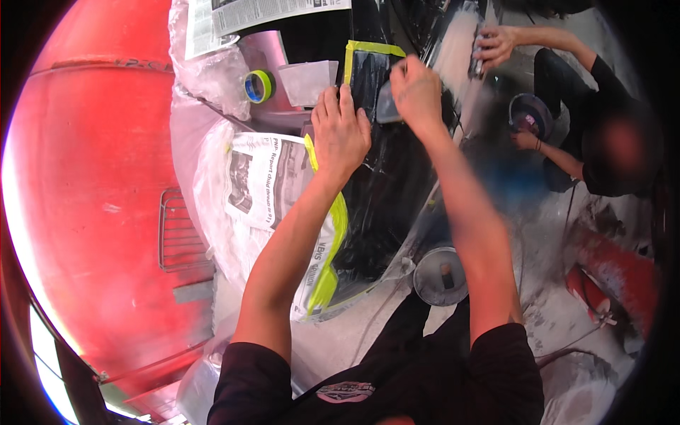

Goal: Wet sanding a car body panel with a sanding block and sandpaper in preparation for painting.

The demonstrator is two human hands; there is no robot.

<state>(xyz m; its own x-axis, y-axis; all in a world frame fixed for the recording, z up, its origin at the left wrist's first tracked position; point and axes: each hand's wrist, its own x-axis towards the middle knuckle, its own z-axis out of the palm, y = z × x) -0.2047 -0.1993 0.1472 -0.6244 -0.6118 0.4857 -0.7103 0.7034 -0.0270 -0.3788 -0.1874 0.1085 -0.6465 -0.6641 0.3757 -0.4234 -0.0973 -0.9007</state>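
Observation:
A strip of yellow masking tape [375, 47] forms a corner on a glossy dark panel [379, 191]. My left hand [341, 133] lies with its fingers stretched out, a fingertip at the tape's lower end. My right hand [418, 92] is closed in a pinch at the tape's right end; the fingers partly hide what is between them. Under that hand shows a greyish, see-through-looking patch [387, 106] whose kind I cannot tell. Newspaper [276, 173], edged with more yellow tape [334, 227], covers the panel's left side. A pale grey sheet [309, 81] sits left of my fingers.
A tape roll [260, 86] rests on the covered area at left, beside plastic film [212, 78]. A round container [440, 276] stands below my right forearm. Another person's hand [496, 46] works on the panel at right, the other holding a bucket [531, 115]. A red surface [106, 156] fills the left.

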